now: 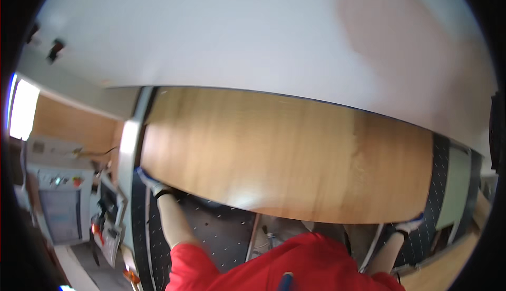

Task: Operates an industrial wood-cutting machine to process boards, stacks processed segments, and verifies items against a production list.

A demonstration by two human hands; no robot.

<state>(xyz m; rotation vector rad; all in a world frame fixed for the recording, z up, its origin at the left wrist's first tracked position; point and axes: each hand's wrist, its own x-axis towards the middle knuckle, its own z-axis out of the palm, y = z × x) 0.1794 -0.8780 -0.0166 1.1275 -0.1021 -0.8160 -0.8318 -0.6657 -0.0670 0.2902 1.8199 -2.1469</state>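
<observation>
A black, white-dotted surface (211,230) is carrying a wide wooden board (284,154), which is lying crosswise in front of the person, while a grey control panel (60,212) is standing off to the left. The gloved left hand (151,180) is touching the board's near left corner and the gloved right hand (411,224) its near right corner; whether the fingers are gripping it, I cannot tell.

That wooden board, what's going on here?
A person in a red shirt is handling a wood-grain panel. The gloved left hand is at its near left corner, the gloved right hand at its near right corner. It lies over a black, white-dotted tabletop, with a white surface along its far edge.
</observation>
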